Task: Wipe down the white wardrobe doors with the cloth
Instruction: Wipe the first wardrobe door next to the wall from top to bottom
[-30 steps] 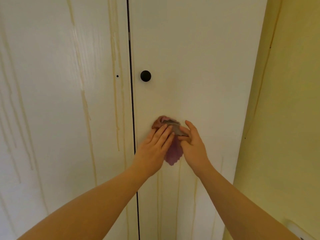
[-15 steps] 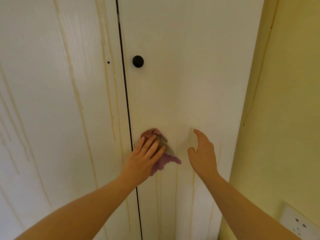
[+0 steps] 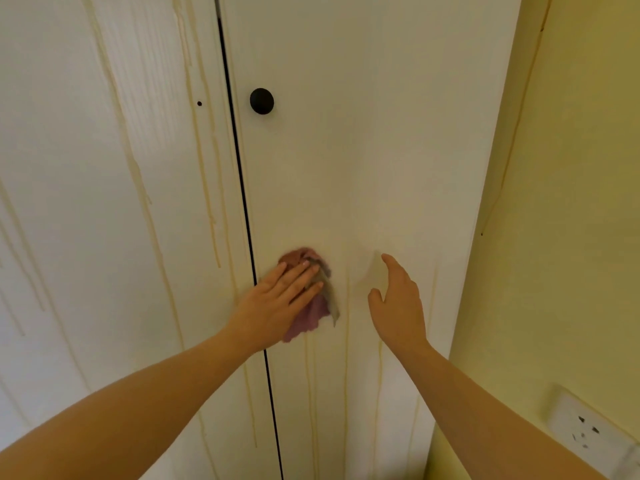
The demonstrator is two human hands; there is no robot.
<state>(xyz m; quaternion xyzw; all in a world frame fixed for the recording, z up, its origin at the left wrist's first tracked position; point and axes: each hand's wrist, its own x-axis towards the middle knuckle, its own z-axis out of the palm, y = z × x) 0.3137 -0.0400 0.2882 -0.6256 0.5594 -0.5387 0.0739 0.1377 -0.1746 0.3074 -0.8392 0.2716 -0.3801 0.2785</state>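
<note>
Left door: white wood-grain wardrobe door [image 3: 104, 202], its yellowish drips [image 3: 205, 174] not yet wiped.
Left hand: left hand [image 3: 277, 301] lies flat, straight fingers pressing the cloth rather than clutching it.
Cloth: crumpled purple cloth [image 3: 313, 315] sits on the right white door [image 3: 363, 150], near its left edge. I'd press firmly and drag downward along the streaks.
Right hand: right hand [image 3: 398, 299] is relaxed and empty, near the panel.

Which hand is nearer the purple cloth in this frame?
Left. The left hand presses flat on the cloth against the right door; the right hand is off to the cloth's right, apart from it, holding nothing.
</note>
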